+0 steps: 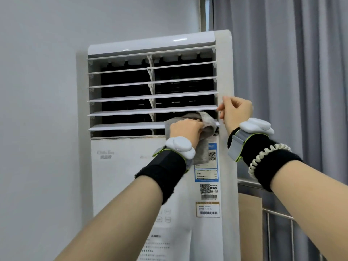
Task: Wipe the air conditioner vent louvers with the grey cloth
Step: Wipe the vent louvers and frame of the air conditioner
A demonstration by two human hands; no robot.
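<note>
While the left hand (185, 129) closes around the grey cloth (202, 123) and presses it on the lowest louver (128, 126) near its right end, the right hand (234, 112), at about three o'clock of the vent, pinches the end of the louver above (150, 110), seemingly steadying it. The wiping is under way at the bottom slat; next, I judge, comes a sweep toward nine o'clock, then the higher louvers.

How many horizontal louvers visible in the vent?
6, stacked in the air conditioner's vent: top, second, third, fourth, fifth, bottom. The grey cloth and left hand cover part of the bottom one.
</note>
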